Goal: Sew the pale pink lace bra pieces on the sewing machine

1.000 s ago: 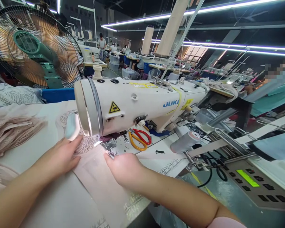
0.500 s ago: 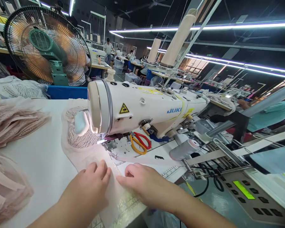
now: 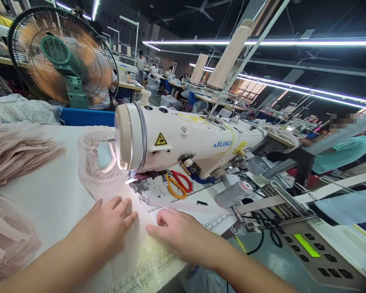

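Observation:
A pale pink fabric piece (image 3: pixel 128 240) with a lace section (image 3: pixel 93 162) lies on the white sewing table, its far part under the head of a white sewing machine (image 3: pixel 171 138). My left hand (image 3: pixel 112 224) rests on the fabric with its fingers stretched out and a little apart, left of the edge being fed to the needle area. At the fabric's right edge my right hand (image 3: pixel 177 234) has its fingers curled and pinched on the cloth. A narrow pale elastic band (image 3: pixel 195 207) runs from the right to the presser foot. The needle itself is hidden.
Yellow- and red-handled scissors (image 3: pixel 178 185) lie beside the machine bed. A grey thread cone (image 3: pixel 234 193) stands to the right, near a control panel (image 3: pixel 314 252). Pink fabric stacks (image 3: pixel 18 152) lie on the left. Behind stands a large fan (image 3: pixel 64 61); people work farther back.
My left hand has slid a little left and back across the fabric. My right hand stays near the fabric's edge, shifted slightly left. The view has tilted slightly.

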Tool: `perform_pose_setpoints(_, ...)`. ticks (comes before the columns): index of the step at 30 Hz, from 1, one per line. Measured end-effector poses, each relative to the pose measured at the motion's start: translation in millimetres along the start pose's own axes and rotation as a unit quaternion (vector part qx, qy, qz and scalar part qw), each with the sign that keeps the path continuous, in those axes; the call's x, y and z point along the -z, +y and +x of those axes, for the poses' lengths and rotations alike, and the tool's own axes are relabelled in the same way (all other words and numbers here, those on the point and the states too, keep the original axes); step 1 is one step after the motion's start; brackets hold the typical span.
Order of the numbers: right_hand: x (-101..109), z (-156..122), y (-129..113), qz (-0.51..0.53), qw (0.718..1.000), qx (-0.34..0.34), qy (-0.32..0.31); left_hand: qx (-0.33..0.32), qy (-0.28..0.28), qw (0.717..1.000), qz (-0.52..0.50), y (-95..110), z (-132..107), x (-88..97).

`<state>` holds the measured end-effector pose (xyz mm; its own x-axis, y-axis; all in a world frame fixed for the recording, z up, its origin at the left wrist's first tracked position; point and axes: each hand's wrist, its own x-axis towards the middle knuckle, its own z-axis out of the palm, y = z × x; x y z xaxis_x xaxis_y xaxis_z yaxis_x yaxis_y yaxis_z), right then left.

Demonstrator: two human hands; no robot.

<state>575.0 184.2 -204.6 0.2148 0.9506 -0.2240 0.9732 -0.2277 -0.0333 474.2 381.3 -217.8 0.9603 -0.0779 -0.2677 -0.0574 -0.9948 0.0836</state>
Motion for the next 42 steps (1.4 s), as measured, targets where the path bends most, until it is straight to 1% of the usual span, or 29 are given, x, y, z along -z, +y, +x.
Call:
perform_pose_setpoints(5,0,7,2,-0.005,1.000,0.001,0.020,-0.037,0.104,0.993,0.031,-5,-5,-5.9)
perform_pose_setpoints(7,1,9,3,-0.004,1.000,-0.001,0.023,-0.060,0.127,0.990,0.028,-9,-2,-10.9)
perform_pose_setpoints(10,4,14,2,-0.008,1.000,-0.008,0.018,-0.098,0.125,0.987,0.006,-16,4,-18.5)
perform_pose_setpoints(13,7,21,0,-0.025,1.000,-0.016,0.007,-0.114,0.111,0.987,0.003,-20,8,-23.4)
perform_pose_setpoints(16,11,28,-2,-0.041,0.999,-0.023,-0.010,-0.092,0.109,0.990,0.014,-19,4,-21.0)
perform_pose_setpoints(20,14,37,-4,-0.060,0.997,-0.039,-0.038,-0.044,0.115,0.992,0.003,-15,-3,-8.1)
perform_pose_setpoints(24,20,47,-9,-0.079,0.990,-0.065,-0.100,-0.036,0.107,0.994,0.004,-19,-2,-1.7)
perform_pose_setpoints(27,27,55,-14,-0.084,0.983,-0.084,-0.137,-0.038,0.116,0.992,0.016,-26,3,-5.1)
perform_pose_setpoints(33,34,69,-24,-0.083,0.973,-0.126,-0.175,-0.046,0.148,0.988,0.010,-41,12,-14.8)
perform_pose_setpoints(36,33,76,-27,-0.081,0.972,-0.131,-0.178,-0.042,0.162,0.986,0.008,-47,15,-17.0)
perform_pose_setpoints(40,28,84,-29,-0.082,0.971,-0.144,-0.173,-0.038,0.168,0.985,0.023,-53,17,-17.4)
perform_pose_setpoints(42,25,84,-30,-0.091,0.970,-0.150,-0.168,-0.030,0.183,0.982,0.033,-57,17,-17.7)
